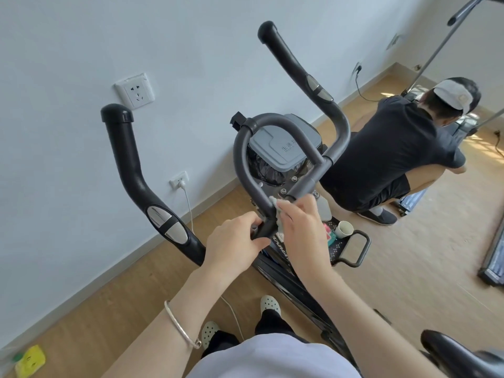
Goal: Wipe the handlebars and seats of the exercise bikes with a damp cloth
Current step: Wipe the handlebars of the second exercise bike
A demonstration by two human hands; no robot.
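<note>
The right hand [300,227] is pressing the cloth [275,201] around the near end of the grey handlebar loop [242,159], whose tube is running away toward the far wall. The left hand [234,241] is gripping the black stem [264,232] just left of it.

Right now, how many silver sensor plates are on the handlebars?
4. Left upper plate and left lower plate on the left grip; right upper plate and right lower plate on the right grip. Others may be hidden.
</note>
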